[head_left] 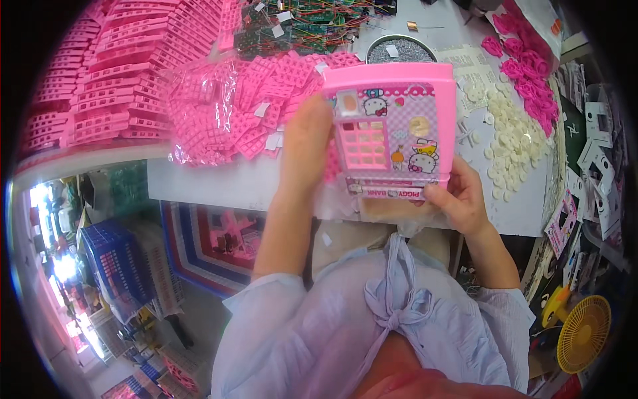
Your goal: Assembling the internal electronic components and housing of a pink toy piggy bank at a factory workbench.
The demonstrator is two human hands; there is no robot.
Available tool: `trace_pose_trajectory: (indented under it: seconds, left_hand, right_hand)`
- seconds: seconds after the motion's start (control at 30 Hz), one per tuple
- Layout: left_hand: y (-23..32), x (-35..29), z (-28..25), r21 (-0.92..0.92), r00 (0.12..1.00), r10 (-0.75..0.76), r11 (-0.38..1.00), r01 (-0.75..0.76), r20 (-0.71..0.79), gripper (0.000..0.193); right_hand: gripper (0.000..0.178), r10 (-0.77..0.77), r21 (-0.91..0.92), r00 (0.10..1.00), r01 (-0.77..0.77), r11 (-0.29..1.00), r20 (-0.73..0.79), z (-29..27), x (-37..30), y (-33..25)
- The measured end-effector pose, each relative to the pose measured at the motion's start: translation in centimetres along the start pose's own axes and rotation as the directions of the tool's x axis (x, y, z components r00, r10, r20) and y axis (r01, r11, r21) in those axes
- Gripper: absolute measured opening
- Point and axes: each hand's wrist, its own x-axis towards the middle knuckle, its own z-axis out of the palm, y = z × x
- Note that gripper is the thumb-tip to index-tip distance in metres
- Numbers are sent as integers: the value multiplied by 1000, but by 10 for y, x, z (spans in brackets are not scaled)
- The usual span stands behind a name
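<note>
A pink plastic toy bank front panel is raised above the table, tilted, its face toward me. Cartoon cat stickers on a checked ground cover it, with a grid of square key openings at its left and a round hole at its right. My right hand grips the lower right corner, thumb on the face and the other fingers mostly behind. Along the left edge is my left hand, blurred, its fingers smeared and partly hidden, so its grip cannot be made out. Beside it lies a heap of pink keypads.
Stacked pink panels fill the far left. Wired green circuit boards lie at the back, near a round tin of small metal parts. White discs and magenta rose-shaped pieces spread rightward. A yellow fan stands lower right.
</note>
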Motion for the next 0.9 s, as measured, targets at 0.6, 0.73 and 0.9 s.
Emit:
trace_pose_trajectory:
  seconds: [0.6,0.73,0.9]
  left_hand:
    - [-11,-58,-25,417,569,155,532,-737,808,48]
    - [0,-49,-25,477,621,82,566,-673,780,49]
    - [10,-45,-22,491,630,51,579,-650,775,47]
  right_hand:
    - [59,-68,-909,910,413,59,409,-69,35,-19]
    - [63,-40,-917,917,395,-59,397,-70,55,-10]
    - [63,43,-906,928,371,-205,371,-65,52,-20]
